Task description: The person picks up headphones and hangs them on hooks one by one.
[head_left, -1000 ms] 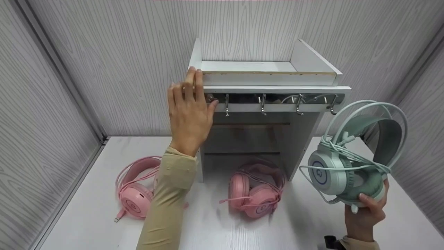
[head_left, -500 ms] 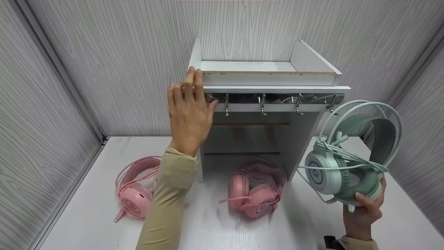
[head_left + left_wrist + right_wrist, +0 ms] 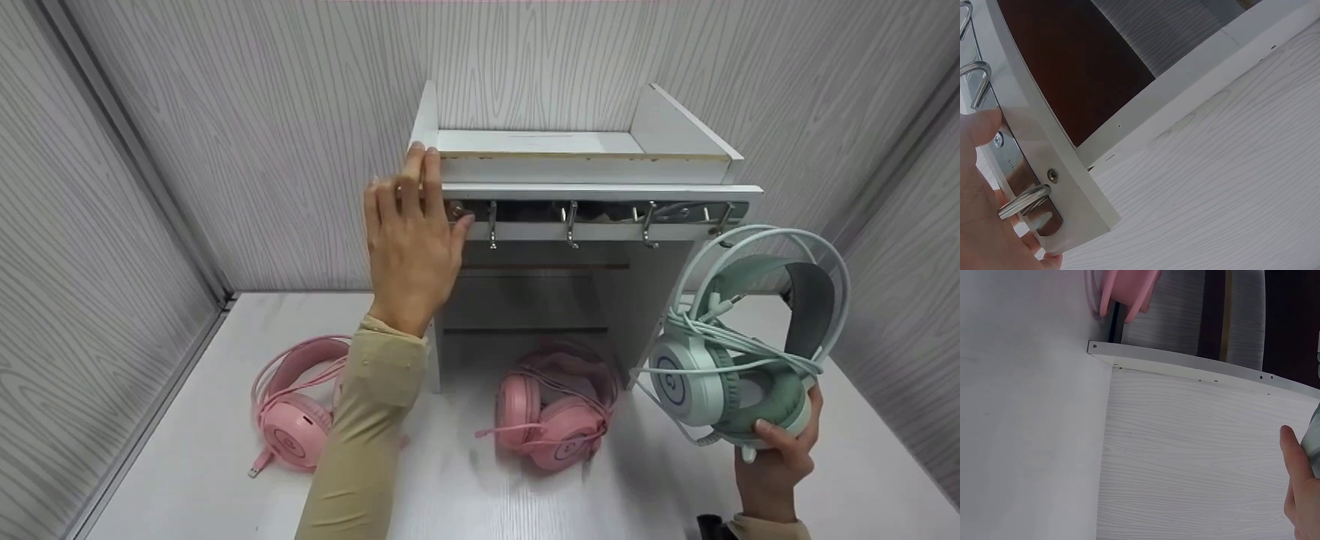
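My left hand (image 3: 412, 251) holds the left end of the metal hook rail (image 3: 611, 213) on a white rack (image 3: 525, 174). Its fingers lie over the top edge and its thumb rests on the front, as the left wrist view also shows. At the right, my right hand (image 3: 778, 471) grips the lower ear cup of a mint-green headset (image 3: 688, 382), raised off the table with its headband up and its cable wound across the cups. In the right wrist view, just a sliver of the green headset (image 3: 1314, 447) appears beside the thumb.
One pink headset (image 3: 566, 435) lies at the foot of the rack, partly between its side panels. Another pink headset (image 3: 294, 435) sits left on the white table (image 3: 195, 480), partly behind my left sleeve. Several hooks (image 3: 572, 225) stick out from the rail. Wood-grain walls stand around.
My right hand has moved left and slightly down with the green headset, bringing it nearer the rack's right side. The left hand has stayed on the rail.
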The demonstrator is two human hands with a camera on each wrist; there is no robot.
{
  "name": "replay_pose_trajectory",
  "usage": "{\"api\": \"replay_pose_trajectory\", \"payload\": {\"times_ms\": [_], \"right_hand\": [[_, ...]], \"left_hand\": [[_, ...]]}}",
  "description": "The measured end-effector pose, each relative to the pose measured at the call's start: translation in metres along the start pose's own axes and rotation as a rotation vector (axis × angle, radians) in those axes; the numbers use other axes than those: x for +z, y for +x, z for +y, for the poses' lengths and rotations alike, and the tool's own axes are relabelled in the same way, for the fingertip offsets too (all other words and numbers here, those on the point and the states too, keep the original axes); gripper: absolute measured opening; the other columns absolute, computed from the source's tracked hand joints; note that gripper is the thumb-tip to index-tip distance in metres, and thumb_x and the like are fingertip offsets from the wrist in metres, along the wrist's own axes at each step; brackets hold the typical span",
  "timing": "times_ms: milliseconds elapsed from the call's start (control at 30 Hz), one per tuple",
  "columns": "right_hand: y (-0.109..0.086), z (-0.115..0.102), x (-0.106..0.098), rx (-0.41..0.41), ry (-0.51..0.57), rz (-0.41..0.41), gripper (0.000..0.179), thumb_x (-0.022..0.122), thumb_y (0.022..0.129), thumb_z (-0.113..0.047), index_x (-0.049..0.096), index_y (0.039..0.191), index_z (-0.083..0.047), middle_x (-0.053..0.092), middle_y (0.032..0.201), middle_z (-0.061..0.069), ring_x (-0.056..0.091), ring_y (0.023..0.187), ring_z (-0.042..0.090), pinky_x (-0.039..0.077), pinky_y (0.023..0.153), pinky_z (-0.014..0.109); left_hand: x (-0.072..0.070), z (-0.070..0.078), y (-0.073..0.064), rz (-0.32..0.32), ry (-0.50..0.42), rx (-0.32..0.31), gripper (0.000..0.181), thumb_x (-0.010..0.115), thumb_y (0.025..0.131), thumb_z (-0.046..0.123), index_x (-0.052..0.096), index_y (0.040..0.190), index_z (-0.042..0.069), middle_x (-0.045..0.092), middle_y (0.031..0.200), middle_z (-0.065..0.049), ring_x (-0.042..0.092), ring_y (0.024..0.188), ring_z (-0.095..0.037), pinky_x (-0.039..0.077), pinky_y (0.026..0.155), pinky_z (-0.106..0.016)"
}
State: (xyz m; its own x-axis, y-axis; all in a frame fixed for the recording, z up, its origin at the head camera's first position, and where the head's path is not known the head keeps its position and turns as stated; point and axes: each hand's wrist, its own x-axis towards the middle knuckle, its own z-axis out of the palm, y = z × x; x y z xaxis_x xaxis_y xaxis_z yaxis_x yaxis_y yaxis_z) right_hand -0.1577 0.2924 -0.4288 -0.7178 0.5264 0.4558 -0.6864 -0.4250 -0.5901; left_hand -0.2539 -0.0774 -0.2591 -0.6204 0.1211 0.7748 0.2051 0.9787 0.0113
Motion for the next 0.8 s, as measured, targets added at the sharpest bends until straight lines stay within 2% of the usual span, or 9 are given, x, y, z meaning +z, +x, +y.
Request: {"api": "replay_pose_trajectory", "payload": {"times_ms": [333,500,667,800], "right_hand": [[-0.004,0.002,0.001,0.046,-0.012,-0.014,0.075,0.039,0.072,0.007,0.037,0.146,-0.005,0.04,0.135,0.018,0.043,0.119,0.027,0.044,0.097,0.033],[-0.008,0.003,0.002,0.068,-0.037,-0.044,0.068,0.039,0.08,0.0,0.036,0.148,-0.006,0.043,0.137,0.018,0.046,0.121,0.027,0.045,0.098,0.032],[-0.01,0.007,0.001,0.09,-0.202,-0.101,0.069,0.038,0.086,-0.009,0.029,0.154,-0.011,0.043,0.142,0.015,0.044,0.13,0.024,0.04,0.106,0.029],[-0.008,0.012,-0.001,0.126,-0.299,-0.123,0.073,0.042,0.082,0.0,0.027,0.152,-0.012,0.036,0.145,0.012,0.037,0.133,0.022,0.036,0.108,0.026]], "left_hand": [[-0.001,-0.001,0.0,-0.008,-0.003,0.002,0.073,0.053,0.104,0.044,0.025,0.156,0.001,0.028,0.157,-0.019,0.04,0.125,-0.039,0.022,0.118,-0.051],[-0.001,-0.001,0.0,-0.012,0.0,0.002,0.072,0.052,0.104,0.044,0.026,0.156,0.0,0.028,0.157,-0.019,0.04,0.124,-0.039,0.022,0.117,-0.051],[-0.002,-0.001,0.0,-0.023,0.011,-0.003,0.073,0.052,0.104,0.044,0.025,0.156,0.0,0.027,0.158,-0.019,0.039,0.126,-0.039,0.021,0.118,-0.05],[-0.002,-0.001,0.0,-0.031,0.004,-0.006,0.073,0.052,0.104,0.045,0.025,0.156,0.001,0.027,0.158,-0.018,0.038,0.127,-0.039,0.021,0.118,-0.05]]}}
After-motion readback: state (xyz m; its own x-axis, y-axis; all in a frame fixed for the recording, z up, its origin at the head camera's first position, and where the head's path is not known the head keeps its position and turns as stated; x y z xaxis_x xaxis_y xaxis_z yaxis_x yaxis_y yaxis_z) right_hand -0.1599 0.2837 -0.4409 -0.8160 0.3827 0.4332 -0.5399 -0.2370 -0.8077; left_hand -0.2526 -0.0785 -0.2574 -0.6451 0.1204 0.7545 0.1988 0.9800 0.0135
